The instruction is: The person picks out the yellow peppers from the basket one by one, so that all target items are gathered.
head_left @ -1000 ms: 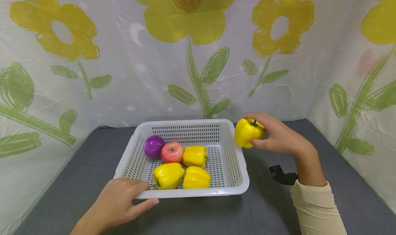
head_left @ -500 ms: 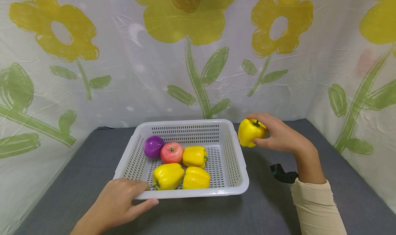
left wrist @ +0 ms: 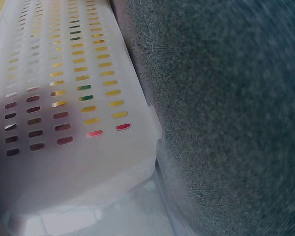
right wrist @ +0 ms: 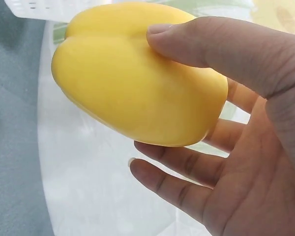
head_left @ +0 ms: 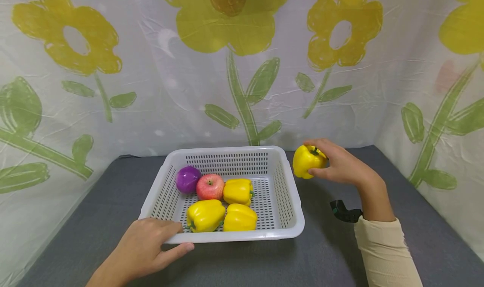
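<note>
My right hand [head_left: 336,161] pinches a yellow bell pepper [head_left: 305,163] between thumb and fingers, its green stem facing up. The pepper is held just outside the right rim of a white slotted plastic basket [head_left: 242,235]. In the right wrist view the thumb lies across the pepper [right wrist: 132,93], with the fingers on its other side. My left hand [head_left: 145,245] grips the basket's front-left corner, fingers over the rim and thumb outside. Inside lie a red apple [head_left: 210,187], a round purple item [head_left: 188,179] and yellow bell peppers [head_left: 240,217]. The left wrist view shows the basket's slotted wall [left wrist: 103,157].
A dark grey cloth [head_left: 242,264] covers the table under the basket. Behind it hangs a pale curtain [head_left: 162,89] printed with yellow flowers. A black device [head_left: 345,211] is strapped at the right wrist, by a cream sleeve [head_left: 385,249].
My right hand has shifted slightly to the right with the bell pepper, a little farther from the basket's rim. The left hand and the basket have stayed in place.
</note>
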Motion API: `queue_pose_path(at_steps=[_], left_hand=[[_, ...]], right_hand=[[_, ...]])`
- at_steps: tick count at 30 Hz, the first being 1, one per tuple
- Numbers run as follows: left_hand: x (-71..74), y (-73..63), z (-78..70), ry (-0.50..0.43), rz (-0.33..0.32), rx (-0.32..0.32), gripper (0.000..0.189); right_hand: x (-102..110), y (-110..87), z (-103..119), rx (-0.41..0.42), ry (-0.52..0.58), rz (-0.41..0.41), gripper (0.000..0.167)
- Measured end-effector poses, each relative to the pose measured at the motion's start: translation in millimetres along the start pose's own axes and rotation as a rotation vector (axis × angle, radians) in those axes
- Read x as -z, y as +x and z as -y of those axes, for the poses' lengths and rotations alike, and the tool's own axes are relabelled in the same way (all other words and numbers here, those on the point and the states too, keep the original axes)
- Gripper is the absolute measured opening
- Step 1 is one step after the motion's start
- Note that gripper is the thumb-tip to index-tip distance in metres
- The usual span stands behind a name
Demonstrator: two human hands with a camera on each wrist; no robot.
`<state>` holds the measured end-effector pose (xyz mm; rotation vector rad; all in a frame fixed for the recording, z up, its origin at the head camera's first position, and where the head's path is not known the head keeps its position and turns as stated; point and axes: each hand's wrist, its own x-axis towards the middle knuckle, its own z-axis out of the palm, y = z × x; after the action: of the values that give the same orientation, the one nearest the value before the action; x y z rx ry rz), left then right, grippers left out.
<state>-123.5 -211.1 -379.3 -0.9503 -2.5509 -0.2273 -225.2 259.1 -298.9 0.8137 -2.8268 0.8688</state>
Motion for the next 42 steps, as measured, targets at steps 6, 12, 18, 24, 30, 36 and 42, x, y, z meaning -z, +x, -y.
queue_pose_path(at_steps=[6, 12, 18, 24, 30, 36, 42], left_hand=[[-0.4, -0.4, -0.2, 0.004, -0.015, -0.009, 0.034], [-1.5, -0.8, 0.9, 0.004, -0.025, -0.016, 0.033], [-1.8, -0.4, 0.9, 0.004, -0.017, -0.009, 0.032], [-1.4, -0.2, 0.1, 0.002, -0.021, -0.01, 0.033], [-1.1, 0.2, -0.7, 0.009, 0.004, 0.011, 0.032], [-1.4, 0.2, -0.9, 0.011, 0.018, 0.019, 0.033], [-1.2, 0.6, -1.0, 0.013, 0.024, 0.025, 0.032]], right_hand=[[-4, 2.6, -6, -0.017, -0.026, -0.006, 0.064], [-11, 7.2, -14, -0.071, -0.056, 0.015, 0.063], [-17, 9.8, -20, -0.114, -0.071, 0.034, 0.061], [-22, 11.6, -22, -0.145, -0.038, 0.064, 0.064], [-27, 14.1, -22, -0.178, -0.043, 0.079, 0.065], [-30, 16.4, -22, -0.18, -0.081, 0.103, 0.068], [-30, 16.6, -24, -0.18, -0.119, 0.124, 0.069]])
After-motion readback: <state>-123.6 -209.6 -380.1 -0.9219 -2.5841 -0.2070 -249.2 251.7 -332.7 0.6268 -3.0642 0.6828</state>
